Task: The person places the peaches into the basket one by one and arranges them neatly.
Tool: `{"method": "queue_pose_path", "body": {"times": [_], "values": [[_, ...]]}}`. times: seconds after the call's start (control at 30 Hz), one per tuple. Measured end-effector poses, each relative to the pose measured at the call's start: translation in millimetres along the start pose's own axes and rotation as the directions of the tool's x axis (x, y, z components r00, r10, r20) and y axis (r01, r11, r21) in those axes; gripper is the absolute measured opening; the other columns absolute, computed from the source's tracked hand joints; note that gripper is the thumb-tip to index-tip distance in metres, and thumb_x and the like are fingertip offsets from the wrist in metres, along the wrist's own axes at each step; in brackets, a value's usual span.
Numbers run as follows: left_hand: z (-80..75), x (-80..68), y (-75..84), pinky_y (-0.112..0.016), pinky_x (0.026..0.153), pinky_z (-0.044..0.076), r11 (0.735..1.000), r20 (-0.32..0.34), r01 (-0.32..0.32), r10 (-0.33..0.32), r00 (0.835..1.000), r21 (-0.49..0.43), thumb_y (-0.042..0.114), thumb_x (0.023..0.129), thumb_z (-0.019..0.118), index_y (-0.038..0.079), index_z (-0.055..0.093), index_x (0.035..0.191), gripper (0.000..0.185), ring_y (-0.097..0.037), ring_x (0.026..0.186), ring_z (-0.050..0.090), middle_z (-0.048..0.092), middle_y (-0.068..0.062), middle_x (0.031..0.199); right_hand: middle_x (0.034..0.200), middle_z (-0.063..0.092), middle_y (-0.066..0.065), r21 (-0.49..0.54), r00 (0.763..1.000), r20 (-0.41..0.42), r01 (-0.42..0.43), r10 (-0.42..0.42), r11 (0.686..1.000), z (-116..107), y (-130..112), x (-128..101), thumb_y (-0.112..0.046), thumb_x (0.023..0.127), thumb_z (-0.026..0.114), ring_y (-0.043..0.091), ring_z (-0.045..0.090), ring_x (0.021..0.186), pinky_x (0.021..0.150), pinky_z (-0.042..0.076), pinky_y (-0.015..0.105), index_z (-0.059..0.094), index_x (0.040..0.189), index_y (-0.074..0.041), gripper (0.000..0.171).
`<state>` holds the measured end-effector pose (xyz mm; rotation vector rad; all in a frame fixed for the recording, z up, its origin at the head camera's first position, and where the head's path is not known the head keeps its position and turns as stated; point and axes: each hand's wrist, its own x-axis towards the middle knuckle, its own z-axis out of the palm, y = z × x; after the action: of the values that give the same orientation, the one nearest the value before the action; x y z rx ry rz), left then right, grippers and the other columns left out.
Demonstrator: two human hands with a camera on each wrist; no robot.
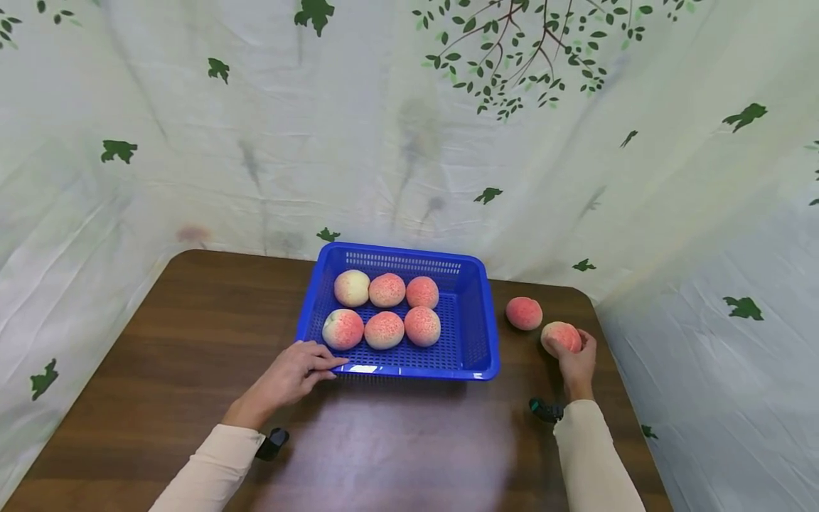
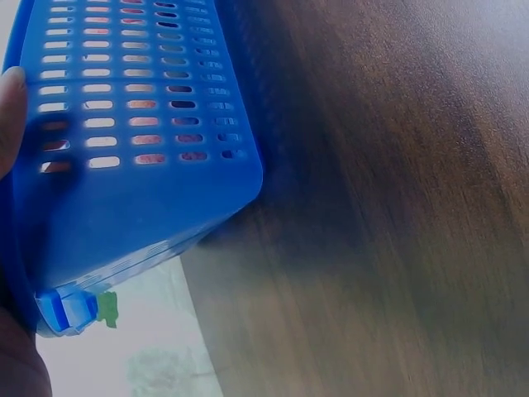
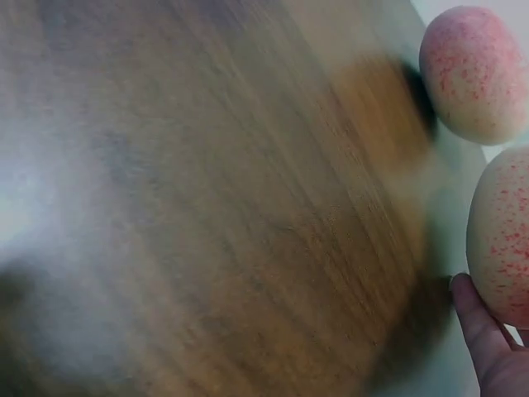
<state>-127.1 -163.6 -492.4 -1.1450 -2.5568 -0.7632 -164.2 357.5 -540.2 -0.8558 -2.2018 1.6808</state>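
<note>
Brown wood table [image 1: 160,341] carries everything you are working on. On it, just ahead of your left hand [image 1: 291,377], sits the blue basket [image 1: 476,355], with six peaches [image 1: 384,329] already lying inside in two rows of three. Your left fingers are stretched out flat, their tips against the basket's near wall at its left corner, steadying it rather than gripping it; the left wrist view shows a fingertip [image 2: 10,116] lying against the slotted side.

Your right hand [image 1: 576,366] is off to the basket's right, well clear of it, with the fingers curled around the near peach [image 1: 561,336], which appears to rest on the wood. Another loose peach [image 1: 524,313] lies just beyond and a little left of that grip, close to it but apart.

By the look of it you are at the pick-up stage with the seventh peach. Next, lift it clear, carry it left over the basket's right rim, and set it in the free space beside the rows.
</note>
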Motion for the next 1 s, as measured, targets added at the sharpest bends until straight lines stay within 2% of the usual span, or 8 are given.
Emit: {"method": "queue_pose_path", "body": {"times": [0.2,0.47,0.73,1.0], "values": [[-1.0,-0.6,-0.4,-0.032,0.07,0.042,1.0,-0.007,-0.001,0.001,1.0,-0.001,0.008,0.075,0.079,0.01,0.077,0.104,0.029,-0.015,0.079,0.059,0.066,0.004,0.085,0.144,0.032,0.015,0.02,1.0,0.005,0.024,-0.024,0.999,-3,-1,-11,-0.018,0.086,0.073,0.027,0.034,0.13,0.109,0.029,0.044,0.026,0.145,-0.005,0.077],[-0.4,-1.5,-0.8,-0.032,0.07,0.041,1.0,-0.014,0.001,-0.001,1.0,0.001,0.007,0.075,0.079,0.01,0.077,0.104,0.029,-0.014,0.079,0.057,0.066,0.004,0.085,0.141,0.035,0.01,0.045,0.999,0.034,0.014,-0.015,0.999,-5,-10,-28,-0.025,0.086,0.074,0.022,0.037,0.124,0.106,0.033,0.042,0.03,0.147,-0.012,0.077],[0.5,-1.0,-0.8,-0.031,0.069,0.041,1.0,-0.034,-0.022,0.022,0.999,0.009,0.006,0.074,0.079,0.01,0.077,0.102,0.028,-0.014,0.078,0.058,0.066,0.004,0.084,0.133,0.043,0.003,0.104,0.999,0.033,0.035,-0.039,0.994,-4,-24,-54,-0.025,0.082,0.078,0.013,0.043,0.114,0.086,0.04,0.019,0.038,0.142,-0.013,0.073],[1.4,-2.2,2.0,-0.031,0.068,0.041,0.999,-0.055,-0.027,0.028,0.998,0.019,0.005,0.073,0.08,0.01,0.077,0.101,0.029,-0.014,0.076,0.056,0.065,0.004,0.083,0.123,0.046,0.0,0.128,0.989,0.107,0.086,-0.1,0.988,0,-46,-77,-0.022,0.085,0.076,0.012,0.044,0.108,0.081,0.041,0.015,0.039,0.14,-0.012,0.068]]}}
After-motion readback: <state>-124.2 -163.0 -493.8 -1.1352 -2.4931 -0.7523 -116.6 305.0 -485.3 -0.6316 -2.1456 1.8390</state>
